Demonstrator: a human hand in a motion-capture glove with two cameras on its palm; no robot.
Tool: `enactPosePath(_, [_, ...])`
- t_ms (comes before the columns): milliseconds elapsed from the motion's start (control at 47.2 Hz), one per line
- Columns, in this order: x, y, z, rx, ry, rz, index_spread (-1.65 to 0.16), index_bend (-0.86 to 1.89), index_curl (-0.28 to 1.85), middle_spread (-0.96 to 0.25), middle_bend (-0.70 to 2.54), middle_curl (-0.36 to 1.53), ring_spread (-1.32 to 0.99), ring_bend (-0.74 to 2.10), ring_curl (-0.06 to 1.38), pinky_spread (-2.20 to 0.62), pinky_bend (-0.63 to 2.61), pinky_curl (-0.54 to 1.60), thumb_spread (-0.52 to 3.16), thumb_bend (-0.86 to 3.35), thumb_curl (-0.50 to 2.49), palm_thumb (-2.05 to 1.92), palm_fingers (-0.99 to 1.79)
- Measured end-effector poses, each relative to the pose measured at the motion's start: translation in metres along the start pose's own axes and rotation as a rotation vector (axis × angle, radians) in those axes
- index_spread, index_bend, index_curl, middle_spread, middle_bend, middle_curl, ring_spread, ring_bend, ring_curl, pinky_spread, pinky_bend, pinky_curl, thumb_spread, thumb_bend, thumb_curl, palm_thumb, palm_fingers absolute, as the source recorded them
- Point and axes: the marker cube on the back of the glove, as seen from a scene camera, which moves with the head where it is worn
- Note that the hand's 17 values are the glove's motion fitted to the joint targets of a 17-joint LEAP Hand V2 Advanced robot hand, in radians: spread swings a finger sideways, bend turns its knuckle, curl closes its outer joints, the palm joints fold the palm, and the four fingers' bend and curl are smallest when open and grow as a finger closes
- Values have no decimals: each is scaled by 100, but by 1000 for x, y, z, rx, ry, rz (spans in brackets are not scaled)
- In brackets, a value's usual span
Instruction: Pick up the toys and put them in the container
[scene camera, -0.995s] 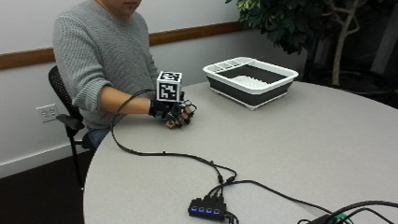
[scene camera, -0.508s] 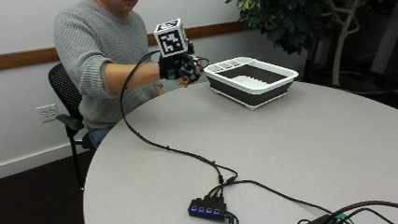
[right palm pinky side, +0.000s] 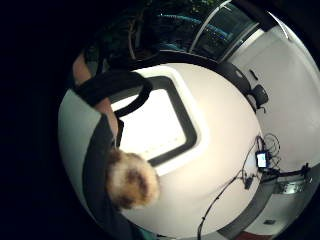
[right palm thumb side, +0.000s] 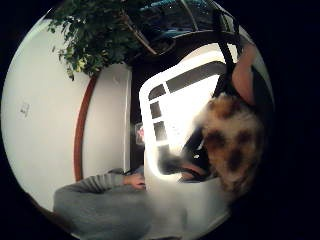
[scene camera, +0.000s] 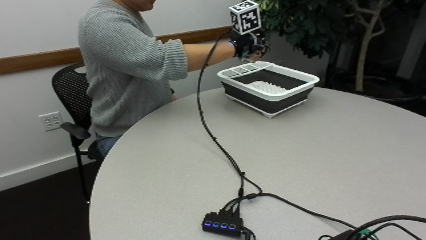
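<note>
Above the white-rimmed dark plastic container (scene camera: 268, 88) at the round grey surface's (scene camera: 319, 165) twelve o'clock, your gloved hand (scene camera: 249, 45) grips a fuzzy brown-spotted toy (right palm thumb side: 231, 145); lower it over the middle before letting go.

Container (scene camera: 268, 85) stands on the table (scene camera: 319, 160), near its far edge; gloved right hand (scene camera: 249, 45) above its rear corner.

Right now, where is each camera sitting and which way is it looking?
Outside view: across the round grey table, facing the seated person; shows the black-gloved right hand above the white and dark grey plastic container.
Little finger palm view: on that palm, looking down into the container; fingers and the fuzzy tan spotted toy show.
Thumb palm view: same palm, facing the container; toy and grey sleeve show.
All three share the container.
</note>
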Motion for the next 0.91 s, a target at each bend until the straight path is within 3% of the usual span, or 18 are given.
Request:
enactPosePath(127, [6, -7, 24, -99, -13, 99, -38, 44, 75, -36, 68, 61, -50, 97, 59, -35, 111, 50, 87, 5, 81, 53, 72])
enactPosePath(169, [10, -3, 36, -185, -8, 129, -38, 33, 73, -34, 63, 60, -47, 96, 59, -33, 108, 49, 97, 0, 77, 44, 49])
enactPosePath(191, [12, 0, 42, -227, -2, 135, -38, 36, 74, -32, 49, 55, -43, 77, 54, -27, 108, 50, 103, -8, 71, 29, 7])
enactPosePath(233, [17, 6, 50, -289, 7, 140, -37, 33, 75, -26, 37, 53, -32, 63, 56, -20, 116, 56, 106, -12, 65, 17, -34])
enactPosePath(296, [22, 13, 59, -325, 21, 145, -37, 19, 65, -20, 21, 46, -22, 37, 46, -11, 109, 48, 105, -13, 58, 0, -51])
enactPosePath(423, [30, 22, 63, -331, 29, 151, -36, 11, 53, -14, 8, 38, -12, 16, 34, -1, 99, 42, 106, -9, 50, -9, -39])
enactPosePath(677, [31, 54, 42, -316, 15, 107, -34, 12, 42, -10, 9, 29, -3, 13, 28, 7, 91, 37, 110, -8, 37, -10, -33])
enactPosePath(741, [42, 75, 29, -325, 47, 145, -34, 12, 40, -10, 8, 27, -2, 13, 27, 7, 90, 37, 111, -7, 35, -9, -32])
enactPosePath(826, [79, 115, 6, -317, 244, 334, -34, 12, 38, -10, 9, 25, -1, 14, 26, 8, 88, 36, 112, -7, 32, -9, -31])
enactPosePath(910, [107, 179, -34, -258, 111, 300, -34, 15, 37, -10, 10, 24, -1, 14, 24, 8, 86, 35, 114, -7, 30, -9, -27])
